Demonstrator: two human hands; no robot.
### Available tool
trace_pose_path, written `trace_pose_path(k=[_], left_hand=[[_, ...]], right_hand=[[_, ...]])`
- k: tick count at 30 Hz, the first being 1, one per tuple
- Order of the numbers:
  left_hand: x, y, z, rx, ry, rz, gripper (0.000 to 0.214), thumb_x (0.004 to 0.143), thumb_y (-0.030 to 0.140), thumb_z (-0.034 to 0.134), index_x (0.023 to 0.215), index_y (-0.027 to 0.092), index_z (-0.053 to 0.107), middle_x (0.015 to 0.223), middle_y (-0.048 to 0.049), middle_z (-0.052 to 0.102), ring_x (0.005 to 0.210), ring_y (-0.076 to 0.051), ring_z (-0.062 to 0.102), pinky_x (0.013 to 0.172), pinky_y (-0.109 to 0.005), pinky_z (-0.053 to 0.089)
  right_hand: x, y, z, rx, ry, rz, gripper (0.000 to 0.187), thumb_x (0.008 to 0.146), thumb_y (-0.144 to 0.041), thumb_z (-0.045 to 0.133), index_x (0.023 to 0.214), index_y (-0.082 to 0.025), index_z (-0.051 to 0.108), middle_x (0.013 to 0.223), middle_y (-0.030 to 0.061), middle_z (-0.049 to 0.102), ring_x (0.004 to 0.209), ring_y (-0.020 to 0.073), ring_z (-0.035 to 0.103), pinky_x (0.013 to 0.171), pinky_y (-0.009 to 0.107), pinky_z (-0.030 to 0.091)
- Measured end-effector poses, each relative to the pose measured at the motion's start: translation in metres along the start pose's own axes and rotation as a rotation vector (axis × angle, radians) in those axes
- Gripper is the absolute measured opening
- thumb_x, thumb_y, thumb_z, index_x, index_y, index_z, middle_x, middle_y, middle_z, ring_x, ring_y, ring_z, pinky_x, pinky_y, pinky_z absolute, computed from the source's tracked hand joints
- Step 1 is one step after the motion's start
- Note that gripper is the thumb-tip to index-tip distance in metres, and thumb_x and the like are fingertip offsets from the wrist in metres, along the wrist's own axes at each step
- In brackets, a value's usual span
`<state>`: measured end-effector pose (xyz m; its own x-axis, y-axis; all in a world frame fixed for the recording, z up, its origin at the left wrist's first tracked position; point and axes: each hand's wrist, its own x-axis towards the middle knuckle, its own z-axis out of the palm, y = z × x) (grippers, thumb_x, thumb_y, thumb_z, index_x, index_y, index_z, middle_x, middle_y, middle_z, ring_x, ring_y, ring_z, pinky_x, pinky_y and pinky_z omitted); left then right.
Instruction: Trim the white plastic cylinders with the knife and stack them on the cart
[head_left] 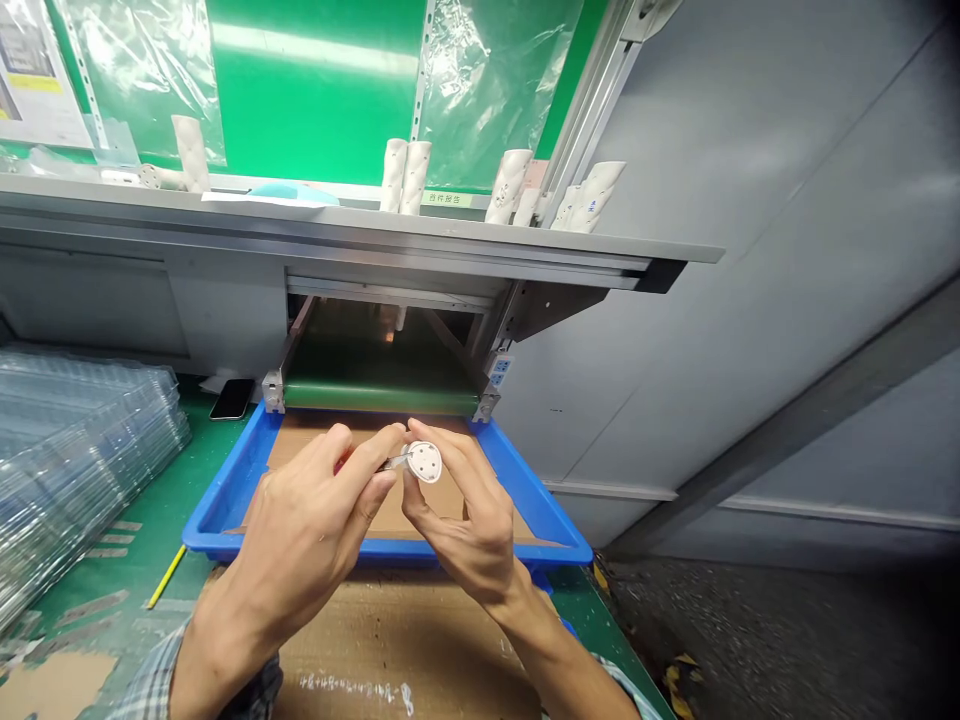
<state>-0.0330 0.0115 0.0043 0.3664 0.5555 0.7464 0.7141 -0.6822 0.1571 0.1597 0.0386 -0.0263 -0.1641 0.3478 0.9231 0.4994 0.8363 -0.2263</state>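
My right hand point(466, 515) is closed around a white round part point(425, 462), gripping its sides between thumb and fingers. The part's end face points up at me and shows several small dark holes. In my left hand point(315, 515), thumb and fingers pinch a thin metal blade-like tool point(395, 462), most of it hidden by the fingers. Its tip meets the left rim of the white part. Both hands are held close together over a blue tray point(206, 545) lined with cardboard point(386, 520).
A green conveyor belt point(382, 395) ends at the tray's far edge. Stacked clear plastic trays point(82, 460), a phone point(232, 399) and a yellow stick point(166, 577) lie left. White textured tubes point(415, 178) stand on the shelf point(337, 225) above. A cardboard sheet point(397, 640) lies in front.
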Motion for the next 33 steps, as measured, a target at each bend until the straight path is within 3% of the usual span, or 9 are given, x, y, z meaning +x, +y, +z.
trace_pose_path(k=[9, 14, 19, 33], left_hand=[[-0.0009, -0.0038, -0.0007, -0.112, 0.013, 0.026, 0.04, 0.113, 0.023, 0.051, 0.152, 0.029, 0.055, 0.111, -0.0028, 0.071, 0.094, -0.017, 0.061, 0.084, -0.03, 0.049], [-0.0012, -0.0048, 0.0005, -0.143, 0.008, 0.03, 0.042, 0.111, 0.023, 0.055, 0.153, 0.027, 0.056, 0.113, -0.0037, 0.074, 0.096, -0.018, 0.063, 0.089, -0.031, 0.05], [-0.0014, -0.0057, 0.001, -0.145, -0.003, 0.026, 0.04, 0.111, 0.023, 0.056, 0.15, 0.028, 0.058, 0.11, -0.0028, 0.074, 0.094, -0.018, 0.062, 0.086, -0.031, 0.05], [-0.0027, -0.0063, -0.0016, -0.186, 0.009, -0.019, 0.033, 0.112, 0.028, 0.054, 0.143, 0.029, 0.065, 0.105, -0.0013, 0.075, 0.089, -0.015, 0.066, 0.084, -0.026, 0.053]], right_hand=[[-0.0019, 0.0018, -0.0015, -0.021, -0.005, -0.005, 0.062, 0.096, -0.003, 0.066, 0.152, -0.025, 0.054, 0.129, 0.0087, 0.076, 0.117, 0.0236, 0.076, 0.103, 0.039, 0.067], [-0.0046, -0.0003, 0.0, 0.042, -0.002, 0.024, 0.058, 0.095, -0.004, 0.068, 0.148, -0.022, 0.052, 0.13, 0.0119, 0.075, 0.12, 0.0254, 0.076, 0.103, 0.043, 0.068], [-0.0037, -0.0007, 0.0009, 0.14, -0.017, 0.025, 0.052, 0.095, -0.001, 0.066, 0.14, -0.022, 0.053, 0.134, 0.0127, 0.074, 0.125, 0.0259, 0.074, 0.107, 0.046, 0.066], [-0.0012, -0.0009, -0.0018, 0.113, -0.029, -0.008, 0.052, 0.094, 0.002, 0.066, 0.139, -0.021, 0.055, 0.133, 0.0126, 0.075, 0.125, 0.0255, 0.074, 0.105, 0.045, 0.067]])
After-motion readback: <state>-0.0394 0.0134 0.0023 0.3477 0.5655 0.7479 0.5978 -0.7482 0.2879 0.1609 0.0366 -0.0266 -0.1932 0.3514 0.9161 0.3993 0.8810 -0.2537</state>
